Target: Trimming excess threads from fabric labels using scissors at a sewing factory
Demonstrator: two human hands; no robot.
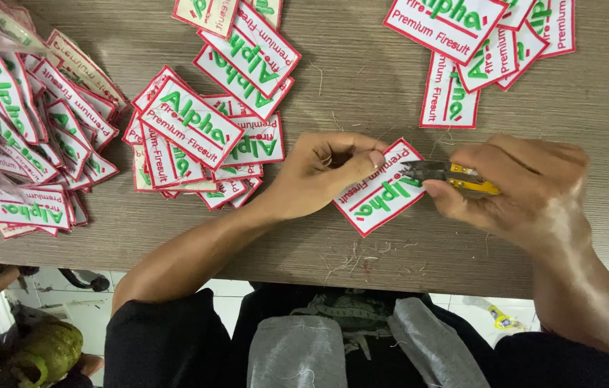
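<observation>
One white rectangular patch [383,188], red-bordered with green and red stitching, sits tilted at centre; matching patches heap up at left [38,129], centre-left [207,129] and top right [477,50].

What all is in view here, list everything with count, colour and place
held patch: one, white with red border and green lettering, table centre
thread snips: one, yellow handle with dark blades, at the patch's edge
patch piles: four heaps, same colours, left, centre-left, top centre, top right
thread scraps: many, pale, near table edge
table: one, brown wood grain
left hand: pinches the patch
right hand: holds the snips
</observation>
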